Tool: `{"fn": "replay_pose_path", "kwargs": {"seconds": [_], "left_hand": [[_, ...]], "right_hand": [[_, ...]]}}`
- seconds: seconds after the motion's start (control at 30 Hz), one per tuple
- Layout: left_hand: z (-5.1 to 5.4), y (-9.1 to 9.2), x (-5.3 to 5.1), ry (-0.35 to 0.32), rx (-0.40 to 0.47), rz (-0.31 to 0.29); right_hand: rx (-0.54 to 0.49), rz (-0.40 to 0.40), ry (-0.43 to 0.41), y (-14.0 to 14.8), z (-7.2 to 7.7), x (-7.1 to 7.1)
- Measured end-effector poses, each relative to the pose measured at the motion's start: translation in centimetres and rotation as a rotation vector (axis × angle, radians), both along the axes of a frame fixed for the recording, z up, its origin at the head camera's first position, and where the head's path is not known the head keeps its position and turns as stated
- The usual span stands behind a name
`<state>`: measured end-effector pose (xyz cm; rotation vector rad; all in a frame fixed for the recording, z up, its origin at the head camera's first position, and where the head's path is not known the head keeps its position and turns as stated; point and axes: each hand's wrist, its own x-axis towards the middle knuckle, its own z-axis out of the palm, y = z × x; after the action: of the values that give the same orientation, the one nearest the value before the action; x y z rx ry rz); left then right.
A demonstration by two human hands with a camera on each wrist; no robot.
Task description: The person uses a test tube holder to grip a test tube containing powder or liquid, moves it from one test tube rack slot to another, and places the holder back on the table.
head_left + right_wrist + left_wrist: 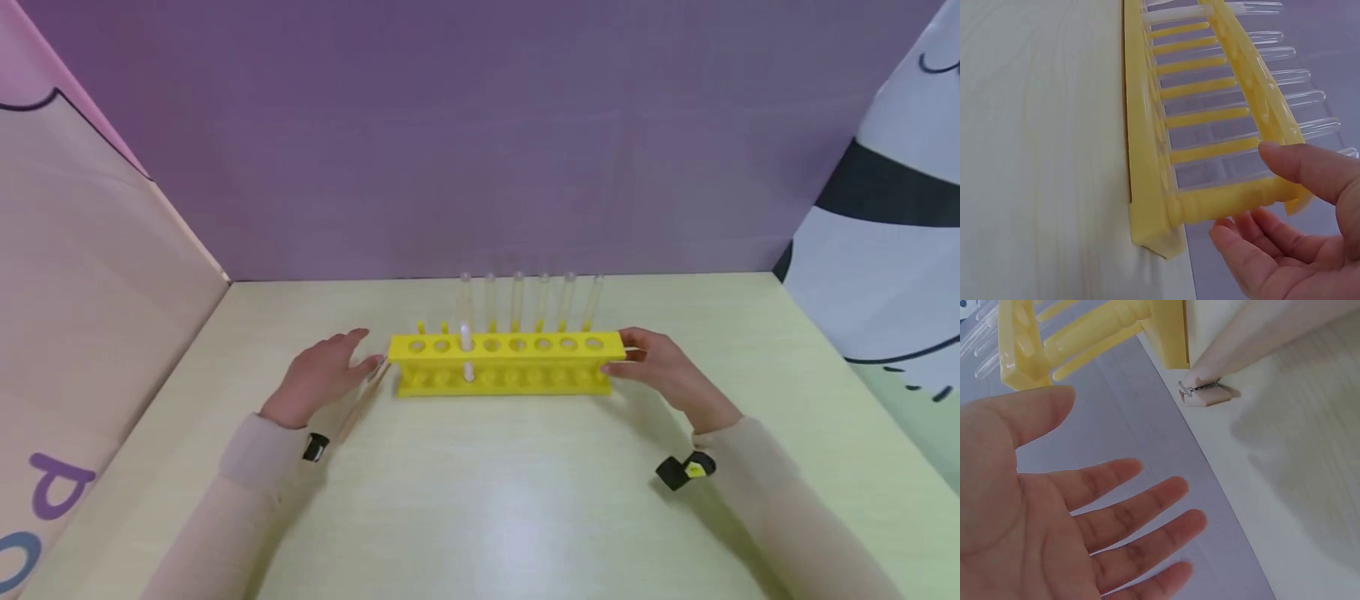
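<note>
A yellow test tube rack (506, 360) stands at the middle of the table. Several clear test tubes (517, 300) sit upside down on its rear pegs, and a white tube (466, 337) stands in one hole left of centre. My right hand (663, 367) holds the rack's right end; in the right wrist view, thumb and fingers (1235, 250) lie on either side of the end post (1229, 200). Beside the left end is my left hand (318, 379), fingers extended and spread, holding nothing. A wooden test tube clamp (1241, 350) with a metal spring lies by that end.
The pale wooden table (487, 483) runs back to a purple curtain (480, 150). Printed cloth walls flank it, a left one (97, 275) and a right one (892, 275). Both wrists carry small black devices, seen on the left (316, 447) and right (675, 472).
</note>
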<state>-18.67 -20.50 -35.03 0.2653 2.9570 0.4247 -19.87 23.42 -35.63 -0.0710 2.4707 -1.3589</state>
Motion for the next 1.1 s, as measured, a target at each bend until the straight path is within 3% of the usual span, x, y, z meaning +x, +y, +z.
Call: {"fn": "replay_pose_path", "kwargs": {"seconds": [0.23, 0.73, 1.1], "left_hand": [[-0.4, 0.8, -0.3, 0.006, 0.027, -0.007], [-0.7, 1.3, -1.3, -0.2, -0.088, 0.102], [-1.4, 1.1, -1.7, -0.178, -0.127, 0.043]], "right_hand": [[0.011, 0.016, 0.046, -0.2, -0.3, -0.2], [-0.033, 0.034, 0.113, -0.2, -1.8, -0.5], [-0.065, 0.048, 0.133, -0.3, -1.8, -0.3]]}}
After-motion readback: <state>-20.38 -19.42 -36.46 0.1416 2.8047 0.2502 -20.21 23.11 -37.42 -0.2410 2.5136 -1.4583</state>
